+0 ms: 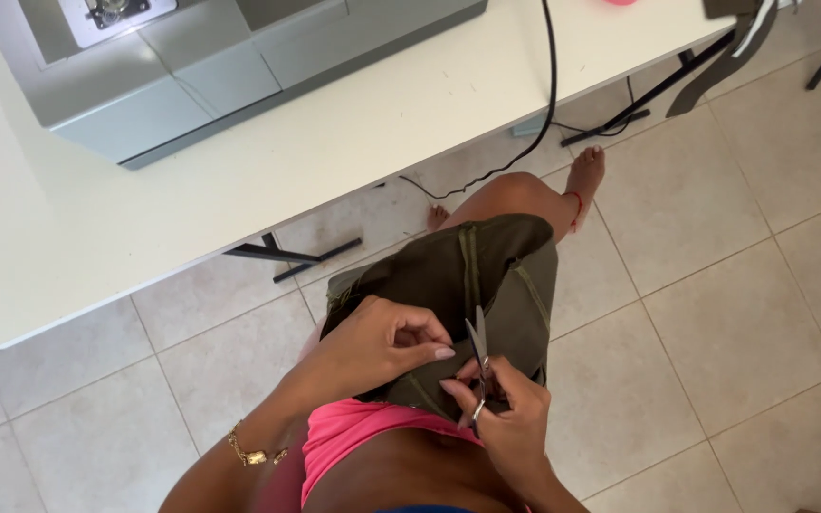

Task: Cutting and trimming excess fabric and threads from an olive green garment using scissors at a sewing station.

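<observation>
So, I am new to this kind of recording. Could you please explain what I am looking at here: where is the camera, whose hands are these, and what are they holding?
There is one picture, from a camera worn on a seated person's head, looking down at their lap. No machine holds anything; both hands are the person's own. The left hand pinches a piece of olive-green fabric that lies over the knees. The right hand holds small scissors, blades pointing up at the cloth. On the white table above stands a grey sewing machine, and a black cable runs over the edge to the tiled floor.
</observation>
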